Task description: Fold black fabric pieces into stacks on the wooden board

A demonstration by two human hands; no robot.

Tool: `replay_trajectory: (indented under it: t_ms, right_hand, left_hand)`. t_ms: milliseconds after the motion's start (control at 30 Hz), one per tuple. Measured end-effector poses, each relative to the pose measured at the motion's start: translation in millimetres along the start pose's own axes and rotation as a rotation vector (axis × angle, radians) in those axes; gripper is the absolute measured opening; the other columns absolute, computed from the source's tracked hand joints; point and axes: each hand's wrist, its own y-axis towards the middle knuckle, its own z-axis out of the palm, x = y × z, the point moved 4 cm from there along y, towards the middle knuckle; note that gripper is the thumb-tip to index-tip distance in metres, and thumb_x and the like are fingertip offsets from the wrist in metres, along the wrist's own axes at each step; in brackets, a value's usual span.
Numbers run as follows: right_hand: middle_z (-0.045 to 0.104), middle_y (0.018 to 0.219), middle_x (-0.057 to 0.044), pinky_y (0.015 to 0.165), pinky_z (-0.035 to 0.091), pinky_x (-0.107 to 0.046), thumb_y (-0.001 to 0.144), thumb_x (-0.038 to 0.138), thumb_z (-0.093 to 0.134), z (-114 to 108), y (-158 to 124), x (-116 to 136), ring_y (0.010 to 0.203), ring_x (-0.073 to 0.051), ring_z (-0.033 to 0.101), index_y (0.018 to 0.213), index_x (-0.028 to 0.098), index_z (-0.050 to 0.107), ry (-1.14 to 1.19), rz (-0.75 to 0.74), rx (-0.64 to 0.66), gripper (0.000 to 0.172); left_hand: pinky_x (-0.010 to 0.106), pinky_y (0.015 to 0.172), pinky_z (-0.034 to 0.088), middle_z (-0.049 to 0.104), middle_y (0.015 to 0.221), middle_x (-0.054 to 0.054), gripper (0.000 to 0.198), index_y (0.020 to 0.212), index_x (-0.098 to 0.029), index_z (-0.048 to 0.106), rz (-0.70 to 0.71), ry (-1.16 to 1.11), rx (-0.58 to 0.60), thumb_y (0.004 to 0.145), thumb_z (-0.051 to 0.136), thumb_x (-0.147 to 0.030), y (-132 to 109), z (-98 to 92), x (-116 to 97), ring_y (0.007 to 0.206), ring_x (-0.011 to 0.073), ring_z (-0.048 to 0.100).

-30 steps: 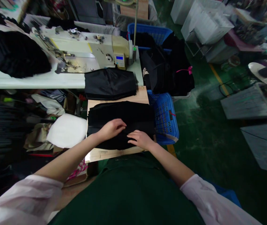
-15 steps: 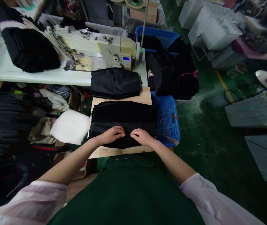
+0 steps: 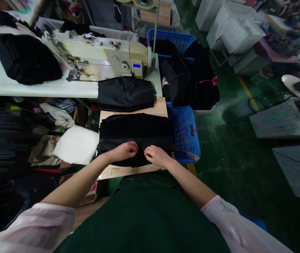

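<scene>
A stack of black cloth pieces [image 3: 136, 126] lies on a light wooden board [image 3: 129, 171] in front of me. On its near part, my left hand [image 3: 125, 151] has its fingers curled toward the thumb, closed on the top black cloth. My right hand [image 3: 157, 155] is a short way to the right, its fingers bent and pinching the same cloth. A small gap separates the two hands. The cloth between the fingertips is hard to make out, black on black. Beyond this stack sits a second folded pile of black cloth [image 3: 125, 93].
A sewing machine [image 3: 92, 49] stands on the white table [image 3: 81, 92], with a black cloth bundle [image 3: 26, 58] at its left. Blue baskets [image 3: 188, 131] and dark cloth heaps [image 3: 205, 79] are at right. A white sheet pile [image 3: 76, 144] lies left of the board.
The view has shifted slightly, so the surroundings sit a little further left. My hands stay at the near part of the cloth, the fingers only slightly moved.
</scene>
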Motion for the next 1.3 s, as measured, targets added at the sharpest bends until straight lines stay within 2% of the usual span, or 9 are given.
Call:
replay_trajectory:
  t_ms: [200,267,367,467,667,900,1033,1167,1300]
  right_hand:
    - [0.067,0.09,-0.004,0.077,0.046,-0.028,0.092,0.016,0.054,3,-3,-4,0.086,-0.017,0.061,0.093,0.018,0.063,0.04,0.166,-0.168,0.01]
    - [0.066,0.097,-0.007,0.079,0.046,-0.03,0.093,0.014,0.05,1,-6,1,0.091,-0.018,0.06,0.098,0.018,0.062,-0.013,0.152,-0.247,0.013]
    - [0.063,0.106,-0.009,0.087,0.043,-0.035,0.094,0.016,0.048,-2,-10,16,0.101,-0.02,0.055,0.097,0.017,0.064,-0.148,0.024,-0.306,0.016]
    - [0.065,0.101,-0.008,0.086,0.043,-0.036,0.095,0.021,0.051,2,-10,23,0.098,-0.02,0.055,0.095,0.017,0.066,-0.226,-0.061,-0.237,0.016]
    - [0.067,0.102,-0.009,0.081,0.049,-0.032,0.091,0.023,0.058,16,-5,13,0.093,-0.02,0.059,0.098,0.015,0.068,-0.272,-0.109,-0.088,0.015]
    - [0.066,0.11,-0.014,0.086,0.051,-0.033,0.09,0.015,0.054,20,-6,10,0.099,-0.021,0.059,0.104,0.011,0.067,-0.328,-0.156,0.004,0.02]
    - [0.068,0.107,-0.012,0.091,0.048,-0.033,0.088,0.011,0.053,19,-3,8,0.099,-0.02,0.061,0.102,0.013,0.068,-0.21,-0.075,-0.042,0.02]
    - [0.071,0.094,-0.006,0.085,0.048,-0.03,0.092,0.017,0.053,10,-2,-3,0.09,-0.017,0.063,0.093,0.018,0.069,0.032,0.167,-0.203,0.016]
    - [0.071,0.092,-0.004,0.082,0.047,-0.027,0.092,0.022,0.055,7,-2,-11,0.088,-0.016,0.064,0.089,0.019,0.069,0.183,0.318,-0.224,0.015]
  left_hand:
    - [0.027,0.079,0.047,0.061,0.092,0.007,0.019,0.087,-0.016,0.066,0.006,0.08,-0.086,0.087,0.053,-0.029,-4,5.4,-1,0.085,0.0168,0.059]
    - [0.03,0.081,0.047,0.062,0.091,0.007,0.019,0.09,-0.017,0.064,-0.02,0.095,-0.149,0.088,0.048,-0.028,-4,6.9,1,0.087,0.0182,0.059]
    - [0.032,0.081,0.047,0.063,0.086,0.005,0.019,0.091,-0.017,0.061,-0.097,0.08,-0.237,0.088,0.047,-0.03,-4,5.2,8,0.086,0.0193,0.059]
    - [0.03,0.078,0.047,0.064,0.084,0.003,0.015,0.09,-0.019,0.058,-0.138,0.014,-0.259,0.087,0.048,-0.029,-4,2.4,12,0.082,0.018,0.06]
    - [0.029,0.072,0.047,0.064,0.08,0.0,0.013,0.094,-0.021,0.05,-0.217,-0.11,-0.308,0.083,0.052,-0.027,-6,2.0,16,0.077,0.0171,0.063]
    - [0.029,0.075,0.046,0.064,0.084,0.001,0.011,0.089,-0.021,0.055,-0.196,-0.079,-0.294,0.083,0.051,-0.029,-7,4.9,15,0.079,0.0171,0.062]
    - [0.028,0.073,0.046,0.063,0.086,0.001,0.011,0.091,-0.021,0.055,-0.169,0.013,-0.289,0.082,0.05,-0.023,-11,5.7,12,0.078,0.016,0.06]
    - [0.026,0.071,0.045,0.061,0.08,0.0,0.013,0.086,-0.02,0.056,-0.113,0.096,-0.273,0.08,0.046,-0.014,-17,6.6,9,0.074,0.0151,0.057]
    - [0.029,0.085,0.046,0.067,0.096,0.003,0.02,0.099,-0.021,0.063,-0.03,0.101,-0.232,0.09,0.047,-0.026,-19,4.8,3,0.091,0.0175,0.061]
